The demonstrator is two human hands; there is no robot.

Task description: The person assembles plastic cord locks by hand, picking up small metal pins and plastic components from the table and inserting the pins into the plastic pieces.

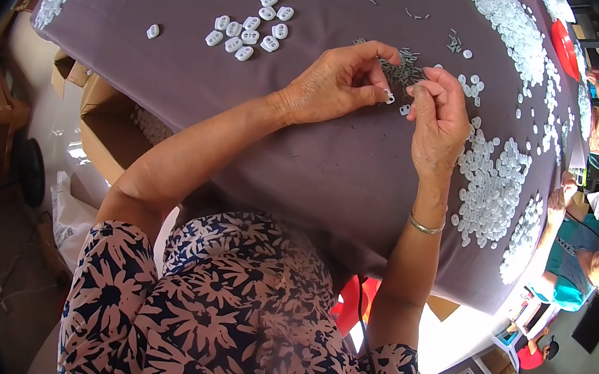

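Note:
My left hand (350, 81) is closed in a pinch, with a small white plastic piece with a hole (390, 99) between thumb and forefinger. Facing it, my right hand (440, 122) has its thumb and fingertips pressed together; whatever they hold is too small to make out. Just beside the right fingertips is another white piece (404, 110). Behind both hands lies a heap of tiny dark grey spring-like parts (404, 67), partly hidden by my fingers. Beyond my left wrist sits a loose group of white oval two-hole pieces (249, 36), with a single one (153, 31) farther left.
A purple-grey cloth (302, 165) covers the table. Many small white pieces (491, 188) are spread right of my right hand, with larger heaps (502, 25) at the far right. An open cardboard box (110, 119) stands below the left edge. Other people (578, 259) sit at the right.

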